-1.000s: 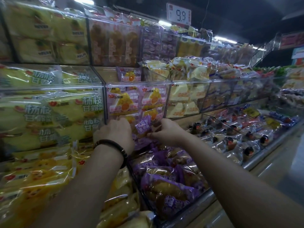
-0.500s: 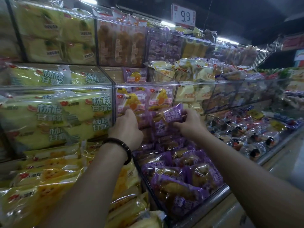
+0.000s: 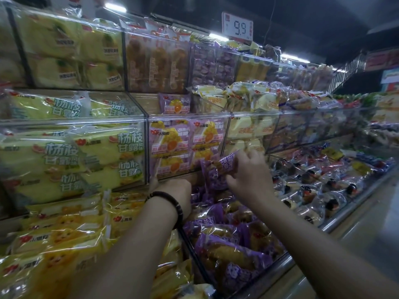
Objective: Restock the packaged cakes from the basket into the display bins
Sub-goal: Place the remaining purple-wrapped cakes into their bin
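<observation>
Readable text: price sign and yellow pack labels.
Price sign [image 3: 239, 29] up top reads "9.9"; yellow cake packs [image 3: 121, 152] in middle-left bin [image 3: 73, 121] read "杨枝甘露"; print on purple cake pack [image 3: 226, 164] too blurred to read.

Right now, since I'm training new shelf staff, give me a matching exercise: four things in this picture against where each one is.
Things:
1 price sign
2 bracelet
3 purple packet
4 pink packets

Places:
A pinched in the right hand
B behind a clear bin front
C around the wrist of the left hand
D hanging above everything else

Pairs: 1-D, 2-C, 3-A, 4-B
</observation>
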`<state>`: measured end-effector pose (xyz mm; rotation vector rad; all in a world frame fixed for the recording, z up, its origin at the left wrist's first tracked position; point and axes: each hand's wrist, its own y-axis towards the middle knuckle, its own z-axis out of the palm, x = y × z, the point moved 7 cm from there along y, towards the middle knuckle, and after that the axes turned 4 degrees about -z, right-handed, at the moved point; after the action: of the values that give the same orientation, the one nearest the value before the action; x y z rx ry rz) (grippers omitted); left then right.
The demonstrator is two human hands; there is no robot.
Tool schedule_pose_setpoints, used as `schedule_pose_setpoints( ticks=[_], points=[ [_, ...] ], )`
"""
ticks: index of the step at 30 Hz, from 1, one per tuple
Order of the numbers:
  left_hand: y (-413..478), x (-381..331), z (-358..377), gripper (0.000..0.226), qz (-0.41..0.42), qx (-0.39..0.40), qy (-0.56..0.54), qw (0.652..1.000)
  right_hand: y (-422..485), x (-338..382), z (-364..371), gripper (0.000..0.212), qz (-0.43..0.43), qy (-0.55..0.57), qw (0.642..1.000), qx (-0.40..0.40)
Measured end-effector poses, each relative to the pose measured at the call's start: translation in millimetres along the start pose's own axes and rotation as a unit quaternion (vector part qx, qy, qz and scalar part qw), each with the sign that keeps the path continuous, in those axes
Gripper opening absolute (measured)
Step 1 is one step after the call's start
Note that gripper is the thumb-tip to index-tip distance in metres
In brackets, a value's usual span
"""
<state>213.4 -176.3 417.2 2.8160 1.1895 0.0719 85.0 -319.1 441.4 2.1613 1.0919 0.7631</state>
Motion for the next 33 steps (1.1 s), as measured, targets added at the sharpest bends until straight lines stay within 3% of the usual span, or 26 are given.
schedule_pose_setpoints(
  ticks=[2,4,6,11,14,17,21,27,30,33],
  points=[
    [-0.9,-1.1,-0.7,0.012,-0.001,0.004,0.016,1.0,-5.9,22.8,4.5,0.019,-0.1,0.018,0.993,0.055],
    [-3.7,-2.2,-1.3,0.018,-0.007,0.015,0.027,0.999,-10.6,38.8,20.8,0.011,-0.141,0.057,0.974,0.17],
    [-5.6,-3.4,-1.6,0.015,-0.01,0.019,0.035,0.999,-13.6,49.6,35.7,0.017,-0.156,0.06,0.953,0.254],
    [-2.4,-1.7,2.0,0.027,-0.021,0.032,0.042,0.998,-6.3,61.3,45.6,0.023,-0.17,-0.011,0.921,0.349],
    [-3.2,-1.3,1.0,0.016,-0.038,0.026,0.035,0.998,-4.8,62.9,47.8,0.024,-0.166,-0.027,0.908,0.385],
    [-3.5,0.9,1.8,0.01,-0.048,0.031,0.024,0.998,-3.9,66.5,51.0,0.021,-0.164,-0.041,0.904,0.394],
    [-2.0,5.0,-1.1,0.029,-0.052,0.024,0.022,0.998,-0.2,80.9,53.7,0.03,-0.189,-0.088,0.917,0.341],
    [-3.2,7.4,-3.6,0.009,-0.071,0.003,-0.003,0.997,2.3,87.8,55.4,0.025,-0.219,-0.097,0.929,0.283],
    [0.8,10.8,1.0,0.022,-0.052,0.014,0.024,0.998,2.0,87.8,52.0,0.03,-0.24,-0.124,0.922,0.277],
    [0.1,8.3,4.6,0.014,-0.023,0.04,0.049,0.998,6.6,85.2,52.3,0.032,-0.219,-0.128,0.918,0.305]
  ],
)
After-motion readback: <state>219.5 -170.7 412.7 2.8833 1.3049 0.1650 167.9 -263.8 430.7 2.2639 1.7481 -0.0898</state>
